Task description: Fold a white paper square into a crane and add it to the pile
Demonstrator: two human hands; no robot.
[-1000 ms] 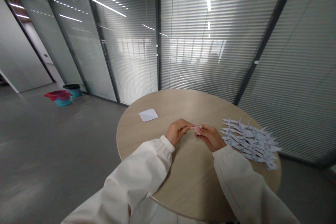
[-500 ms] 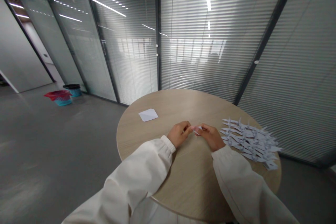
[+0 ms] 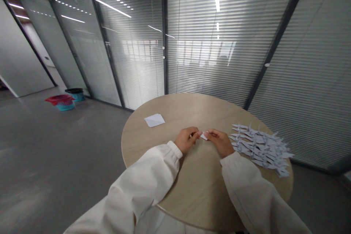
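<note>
A small white folded paper [image 3: 203,136] is pinched between my two hands over the middle of the round table [image 3: 192,186]. My left hand [image 3: 187,139] grips its left side with thumb and fingertips. On its right side, my right hand [image 3: 220,142] holds it the same way, fingers curled and partly hiding it. Close to my right hand lie several rows of folded white paper cranes [image 3: 260,146]. A flat stack of white paper sheets [image 3: 155,120] rests on the table's left part, apart from my left hand.
Glass partitions with blinds [image 3: 208,73] stand just behind the table. On the grey floor to the left are a blue bin with a red liner [image 3: 64,103] and another with a black liner [image 3: 76,94]. The table's rounded edge curves in front of me.
My fingertips have shifted slightly on the folded paper, and more of it now shows between my hands. The paper stack and the cranes have stayed in place.
</note>
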